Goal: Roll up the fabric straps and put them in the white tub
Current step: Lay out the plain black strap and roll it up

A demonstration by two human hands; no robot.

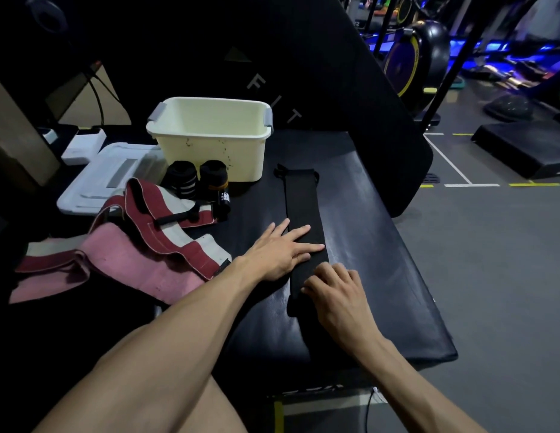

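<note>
Long black fabric strap (302, 210) laid flat along the dark padded tabletop (375, 245), near the white plastic tub (210, 135). Left hand (282, 248) spread flat, pinning it; right hand (338, 292) curled on the near end. Soft, light, probably limp: best pinched at the near end and rolled tight.

Black strap (302, 214) lies flat (unrolled) before empty white tub (210, 135).

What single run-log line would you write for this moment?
stage: black strap laid flat on bench | left hand: pressing strap | right hand: fingers at near end | tub: looks empty | two rolls beside tub
</note>
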